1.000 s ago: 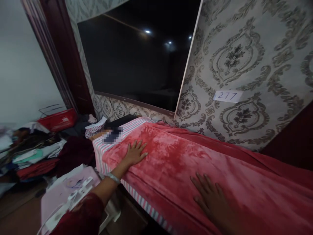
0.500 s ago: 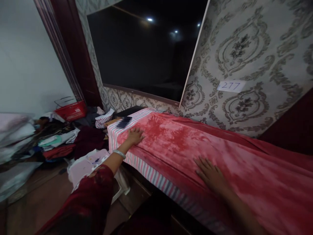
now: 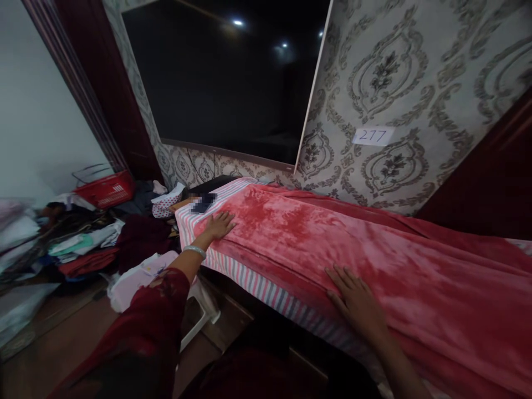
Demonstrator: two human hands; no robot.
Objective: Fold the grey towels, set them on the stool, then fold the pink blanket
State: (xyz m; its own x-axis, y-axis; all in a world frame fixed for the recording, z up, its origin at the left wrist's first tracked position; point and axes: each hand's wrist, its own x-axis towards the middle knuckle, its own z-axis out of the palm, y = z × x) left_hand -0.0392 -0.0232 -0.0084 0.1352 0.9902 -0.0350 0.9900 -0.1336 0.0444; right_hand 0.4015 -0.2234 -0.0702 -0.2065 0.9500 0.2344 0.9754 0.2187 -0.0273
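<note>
A plush pinkish-red blanket lies spread over a striped cloth on a long surface along the wall. My left hand lies flat on the blanket's far left end, fingers stretched out, a silver bangle on the wrist. My right hand rests palm down near the blanket's front edge, fingers spread. Neither hand holds anything. A dark phone lies on the striped cloth just beyond my left hand.
A large dark TV screen hangs on the patterned wall, with a paper label "277" to its right. A red basket and piles of clothes fill the floor at left. A white stool with pink cloth stands below.
My left hand slid toward the blanket's far left end and my right hand drew back toward the front edge. The view shifted back and a little to the right.
</note>
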